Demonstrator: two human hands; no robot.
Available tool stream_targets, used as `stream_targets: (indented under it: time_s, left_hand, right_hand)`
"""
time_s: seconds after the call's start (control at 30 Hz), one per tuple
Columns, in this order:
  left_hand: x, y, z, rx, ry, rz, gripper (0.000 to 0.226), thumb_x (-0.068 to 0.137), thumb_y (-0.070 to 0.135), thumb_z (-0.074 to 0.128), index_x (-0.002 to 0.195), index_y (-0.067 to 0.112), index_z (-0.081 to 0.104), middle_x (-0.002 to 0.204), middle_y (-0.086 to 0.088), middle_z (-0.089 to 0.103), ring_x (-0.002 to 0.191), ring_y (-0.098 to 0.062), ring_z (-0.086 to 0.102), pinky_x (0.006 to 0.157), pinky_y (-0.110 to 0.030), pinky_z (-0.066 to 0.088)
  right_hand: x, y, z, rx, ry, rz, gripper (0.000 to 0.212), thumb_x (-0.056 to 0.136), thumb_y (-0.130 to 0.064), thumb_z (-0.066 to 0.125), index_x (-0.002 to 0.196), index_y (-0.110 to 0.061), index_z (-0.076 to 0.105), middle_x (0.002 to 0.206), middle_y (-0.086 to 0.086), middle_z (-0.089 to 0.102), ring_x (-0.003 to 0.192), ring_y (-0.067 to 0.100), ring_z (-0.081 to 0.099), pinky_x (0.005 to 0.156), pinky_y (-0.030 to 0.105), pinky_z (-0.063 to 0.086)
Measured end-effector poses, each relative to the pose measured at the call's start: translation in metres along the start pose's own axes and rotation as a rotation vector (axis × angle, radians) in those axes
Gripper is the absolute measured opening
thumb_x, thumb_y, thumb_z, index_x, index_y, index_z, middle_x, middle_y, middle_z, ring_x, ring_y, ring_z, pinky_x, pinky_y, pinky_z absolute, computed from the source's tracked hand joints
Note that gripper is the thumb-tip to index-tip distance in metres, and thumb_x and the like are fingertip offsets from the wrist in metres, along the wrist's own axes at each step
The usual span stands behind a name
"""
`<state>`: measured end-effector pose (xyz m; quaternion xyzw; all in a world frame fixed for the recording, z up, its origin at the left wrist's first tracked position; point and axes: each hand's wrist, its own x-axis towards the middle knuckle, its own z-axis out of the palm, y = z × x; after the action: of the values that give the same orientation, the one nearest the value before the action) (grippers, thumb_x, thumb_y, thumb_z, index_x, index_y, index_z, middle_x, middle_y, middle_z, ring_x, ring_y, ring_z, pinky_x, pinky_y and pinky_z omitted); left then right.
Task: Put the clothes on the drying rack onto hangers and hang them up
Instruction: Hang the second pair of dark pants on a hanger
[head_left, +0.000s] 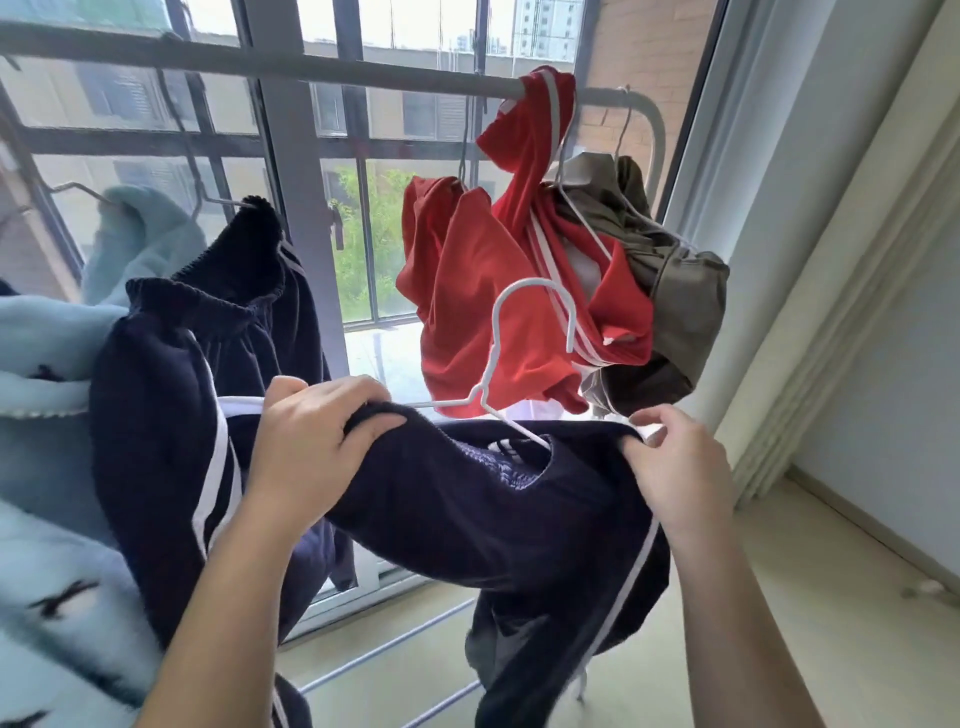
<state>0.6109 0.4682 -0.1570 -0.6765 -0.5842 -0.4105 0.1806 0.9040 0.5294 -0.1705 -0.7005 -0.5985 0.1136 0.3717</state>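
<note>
Both hands (306, 441) (670, 457) clenched on navy garment (467, 499) below rail (260, 62), threading white hanger (519, 332); seat both shoulders evenly, keep hook clear of red clothes (467, 291).

Daylight enters through the large barred window (363, 171) ahead; scene bright, backlit. Glass panes near overexposure, the buildings outside pale and washed out. The dark navy white-striped garment (467, 509) reads nearly black, fold detail lost. Soft glare on the pale floor (779, 597) below the window. Shadows faint and diffuse. Wide-angle distortion: the grey horizontal rail (260, 57) and white wall edge bow. Slight softness overall; forearms at the bottom edge blurred.
</note>
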Motion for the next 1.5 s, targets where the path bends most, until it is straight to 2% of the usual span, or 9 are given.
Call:
stream_targets:
  time_s: [0.2,0.37,0.47,0.6,0.73,0.9,1.07,1.3,1.5]
  left_hand:
    - [-0.001,-0.009,-0.011,-0.063,0.072,-0.093,0.027,0.084,0.044,0.051,0.078,0.021,0.066,0.060,0.028,0.046,0.079,0.019,0.042,0.076,-0.030,0.029]
    - [-0.005,-0.001,-0.005,-0.113,0.022,-0.209,0.019,0.083,0.039,0.058,0.080,0.022,0.065,0.057,0.023,0.049,0.085,0.022,0.039,0.077,-0.034,0.036]
    - [-0.008,0.010,0.005,-0.147,-0.029,-0.194,0.015,0.082,0.040,0.058,0.081,0.026,0.064,0.056,0.022,0.049,0.085,0.021,0.037,0.076,-0.035,0.039]
    - [-0.008,0.017,0.010,-0.237,-0.136,-0.106,0.009,0.085,0.036,0.065,0.089,0.029,0.062,0.064,0.023,0.052,0.075,0.000,0.045,0.080,-0.025,0.033]
    - [-0.012,0.016,0.007,-0.348,-0.155,-0.159,0.019,0.084,0.020,0.070,0.101,0.028,0.066,0.061,0.009,0.045,0.070,-0.006,0.046,0.077,-0.010,0.034]
    - [-0.014,0.023,0.001,-0.567,-0.188,-0.165,0.022,0.088,0.007,0.064,0.104,0.020,0.068,0.093,0.012,0.071,0.093,-0.004,0.065,0.086,-0.015,0.047]
    - [-0.019,-0.001,-0.011,-0.601,-0.201,-0.238,0.022,0.090,0.005,0.059,0.107,0.018,0.068,0.102,0.011,0.072,0.101,-0.005,0.065,0.092,-0.020,0.048]
    - [-0.028,-0.024,-0.008,-0.402,-0.219,-0.460,0.030,0.087,0.033,0.063,0.117,0.029,0.060,0.112,0.020,0.062,0.108,0.004,0.054,0.080,0.001,0.037]
    - [-0.055,-0.037,0.003,-0.472,-0.191,-0.614,0.027,0.090,0.022,0.061,0.116,0.029,0.056,0.099,0.017,0.066,0.093,0.005,0.061,0.078,-0.017,0.042]
  right_hand:
    - [0.002,-0.005,0.003,0.085,-0.313,-0.052,0.023,0.092,-0.028,0.058,0.112,-0.024,0.068,0.114,-0.006,0.068,0.104,0.015,0.061,0.089,0.031,0.044]
    - [-0.020,-0.038,-0.011,0.418,-0.505,-0.359,0.034,0.098,-0.038,0.046,0.075,-0.024,0.066,0.070,-0.011,0.063,0.068,0.004,0.056,0.073,0.027,0.047]
    - [-0.031,-0.051,-0.006,0.427,-0.455,-0.481,0.013,0.092,-0.034,0.058,0.086,-0.030,0.070,0.080,-0.011,0.069,0.076,0.001,0.063,0.072,0.013,0.046]
    - [-0.034,-0.055,0.006,0.461,-0.364,-0.440,0.023,0.093,-0.034,0.058,0.073,-0.025,0.067,0.061,-0.003,0.060,0.056,0.008,0.054,0.061,0.024,0.046]
    - [-0.040,-0.052,0.005,0.415,-0.585,-0.437,0.017,0.088,-0.034,0.065,0.076,-0.023,0.064,0.057,-0.008,0.046,0.053,0.006,0.043,0.055,0.018,0.038]
    - [-0.044,-0.063,0.012,0.391,-0.681,-0.308,0.045,0.096,-0.031,0.052,0.056,-0.013,0.045,0.045,-0.008,0.039,0.041,0.004,0.036,0.048,0.019,0.031]
    - [-0.042,-0.048,0.008,0.272,-0.836,-0.303,0.041,0.097,-0.028,0.050,0.072,0.002,0.058,0.053,0.002,0.041,0.050,0.012,0.037,0.052,0.023,0.030]
    - [-0.033,-0.034,0.008,0.423,-0.671,-0.263,0.042,0.098,-0.030,0.052,0.063,-0.009,0.064,0.043,-0.010,0.037,0.042,0.007,0.035,0.050,0.025,0.032]
    - [-0.018,-0.028,-0.005,0.624,-0.500,-0.128,0.042,0.099,-0.024,0.049,0.060,-0.010,0.060,0.041,-0.009,0.030,0.035,0.002,0.023,0.035,0.012,0.022]
